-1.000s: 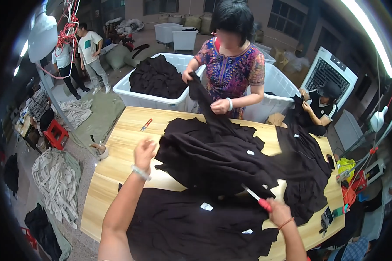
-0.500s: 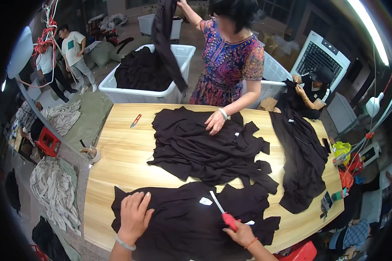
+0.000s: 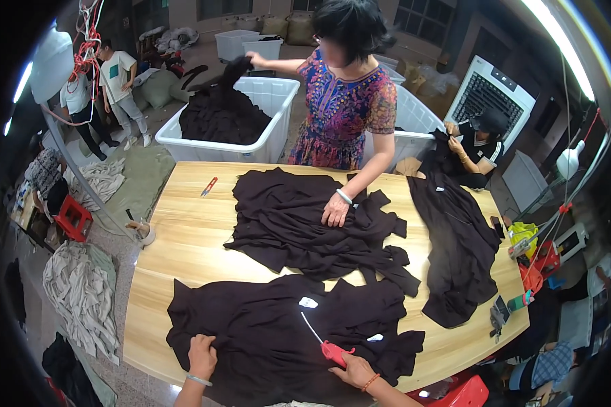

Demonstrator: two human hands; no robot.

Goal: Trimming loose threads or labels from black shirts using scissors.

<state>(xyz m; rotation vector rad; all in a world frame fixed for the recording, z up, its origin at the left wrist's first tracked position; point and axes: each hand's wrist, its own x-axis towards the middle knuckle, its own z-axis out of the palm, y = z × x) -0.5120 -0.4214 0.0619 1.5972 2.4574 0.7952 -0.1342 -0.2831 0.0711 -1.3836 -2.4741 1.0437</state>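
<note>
A dark garment (image 3: 251, 325) lies spread along the near side of the table, with a white label (image 3: 308, 302) on it and another small white tag to the right. My left hand (image 3: 201, 357) is at its lower left part, fingers curled closed onto the cloth. In my right hand (image 3: 355, 372) is a red tool that looks like a tagging gun (image 3: 335, 353); a long thin white strip sticks out of it toward the label. Just beyond lies a second dark garment (image 3: 285, 217), with a co-worker's hand (image 3: 335, 211) resting on it.
The wooden table (image 3: 149, 298) also holds red thread snips (image 3: 210, 186), a dark garment (image 3: 455, 237) at the right and a green-capped bottle (image 3: 521, 301). Beyond stand a white bin (image 3: 271, 115) of dark cloth and the co-worker. A red stool (image 3: 465, 393) is near right.
My left hand has drawn nearer and its fingers have curled. My right hand moved left and nearer with the tagging gun. The co-worker's raised cloth has dropped to the bin.
</note>
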